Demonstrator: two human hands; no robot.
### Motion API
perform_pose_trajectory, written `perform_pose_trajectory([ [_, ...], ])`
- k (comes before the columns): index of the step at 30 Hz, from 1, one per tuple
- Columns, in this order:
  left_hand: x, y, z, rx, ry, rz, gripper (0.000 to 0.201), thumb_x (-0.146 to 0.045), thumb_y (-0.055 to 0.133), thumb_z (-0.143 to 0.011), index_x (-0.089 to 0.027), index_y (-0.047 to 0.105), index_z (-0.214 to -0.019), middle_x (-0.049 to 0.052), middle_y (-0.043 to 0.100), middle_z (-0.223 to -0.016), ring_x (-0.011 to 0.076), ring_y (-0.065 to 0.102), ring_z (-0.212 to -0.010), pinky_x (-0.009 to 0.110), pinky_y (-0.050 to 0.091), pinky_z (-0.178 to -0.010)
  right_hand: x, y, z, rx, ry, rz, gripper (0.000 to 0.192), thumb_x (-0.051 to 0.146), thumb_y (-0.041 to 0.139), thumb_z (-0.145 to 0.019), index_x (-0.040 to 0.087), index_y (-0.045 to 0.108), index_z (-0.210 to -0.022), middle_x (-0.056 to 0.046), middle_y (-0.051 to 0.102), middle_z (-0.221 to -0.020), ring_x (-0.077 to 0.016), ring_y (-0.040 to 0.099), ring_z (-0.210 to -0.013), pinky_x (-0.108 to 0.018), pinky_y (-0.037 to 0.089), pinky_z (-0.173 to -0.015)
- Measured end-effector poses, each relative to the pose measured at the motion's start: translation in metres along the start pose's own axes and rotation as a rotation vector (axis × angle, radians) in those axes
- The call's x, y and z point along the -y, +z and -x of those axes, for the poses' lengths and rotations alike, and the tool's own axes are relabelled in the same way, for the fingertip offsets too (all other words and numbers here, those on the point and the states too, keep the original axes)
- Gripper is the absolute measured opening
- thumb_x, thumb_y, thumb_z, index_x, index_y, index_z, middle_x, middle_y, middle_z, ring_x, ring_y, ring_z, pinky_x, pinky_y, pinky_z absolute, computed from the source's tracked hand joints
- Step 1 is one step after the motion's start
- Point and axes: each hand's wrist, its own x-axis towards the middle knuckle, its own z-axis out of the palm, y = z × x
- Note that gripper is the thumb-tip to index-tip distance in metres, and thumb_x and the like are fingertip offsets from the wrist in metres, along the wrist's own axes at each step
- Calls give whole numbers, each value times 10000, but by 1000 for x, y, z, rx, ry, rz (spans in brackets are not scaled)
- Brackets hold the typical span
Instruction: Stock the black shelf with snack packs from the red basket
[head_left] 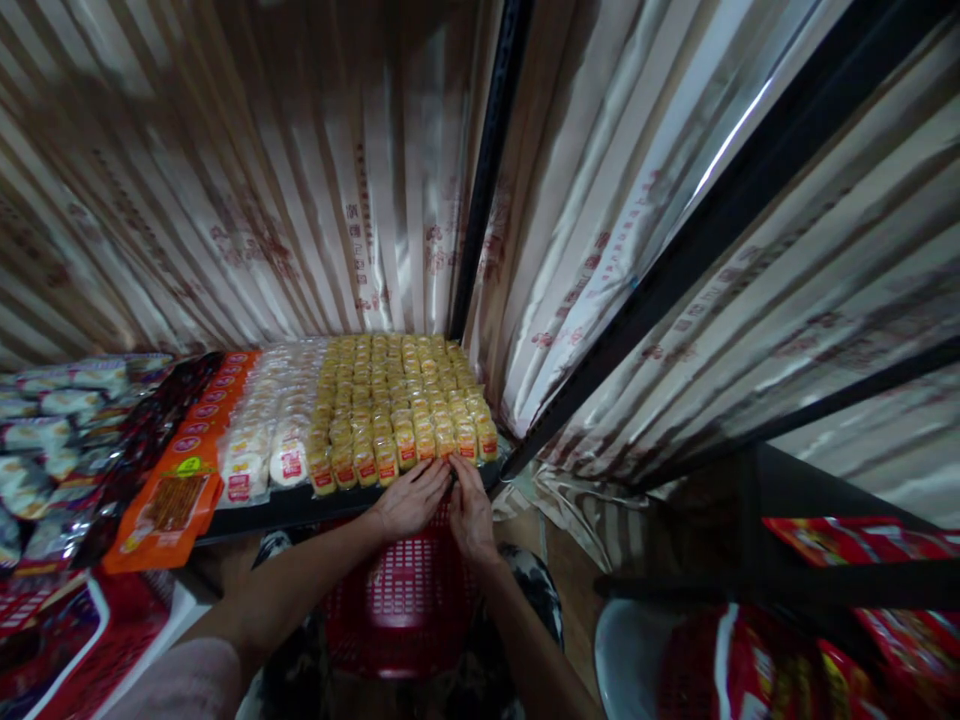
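Rows of small yellow wrapped snack packs with red labels stand tightly packed on a dark shelf. At the front row, my left hand lies with its fingers stretched out against the lower fronts of the packs. My right hand is beside it, fingertips extended and touching the packs towards the right end of that row. Neither hand appears to grip anything. White round wrapped snacks stand directly left of the yellow ones. Below my hands is a red plastic basket between my knees.
Orange snack bags and other shiny packages fill the shelf's left side. A striped curtain hangs behind, with a dark metal post in front. At lower right are a pale tub and red packets.
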Motion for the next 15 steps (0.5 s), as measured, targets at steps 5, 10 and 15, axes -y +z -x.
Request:
perform_pose_trajectory([
  [5,-4,3,-12,17,-21,19,420,-269,384,-888,-67,502,-1238,130,518,-1312,248,369,-1297,410,172,-1125,2,-11,-8,15,-62,40,445,89,345,-821,151,568,-1200,-113,615,-1174,-203,516,-1150,-450,429,-1005],
  [10,-3,-1,-15,26,-9,19,407,-253,400,-882,-65,516,-1223,137,543,-1278,245,377,-1289,414,170,-1124,15,-23,-11,71,-83,113,473,85,341,-824,169,549,-1240,-104,621,-1168,-211,522,-1132,-433,453,-969],
  [15,-2,-4,-16,5,1,47,366,-253,399,-895,-110,546,-1198,130,546,-1277,252,385,-1285,436,199,-1112,33,-29,-50,16,-121,186,435,138,380,-837,159,551,-1236,-97,606,-1194,-231,478,-1138,-434,400,-997],
])
